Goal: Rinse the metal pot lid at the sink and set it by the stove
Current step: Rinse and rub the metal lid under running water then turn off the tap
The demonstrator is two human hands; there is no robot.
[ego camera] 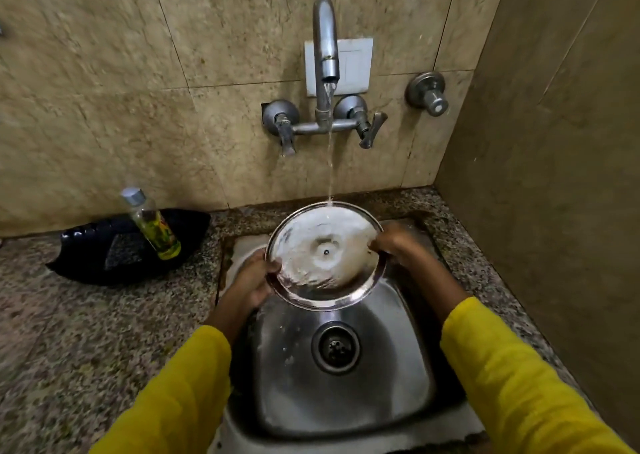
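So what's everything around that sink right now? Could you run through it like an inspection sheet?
Surface: speckled granite counter around a steel sink; drain uncovered.
Job's things: metal pot lid held tilted over the sink, underside toward the camera, water from the tap landing near its far rim.
Clutter: clear bottle with yellow-green label standing in a black tray left of the sink.
Hands: left hand grips the lid's left rim; right hand grips its right rim.
Cables: nothing seen.
Surroundings: beige tiled wall, white switch plate behind the tap, separate wall valve; no stove in view.
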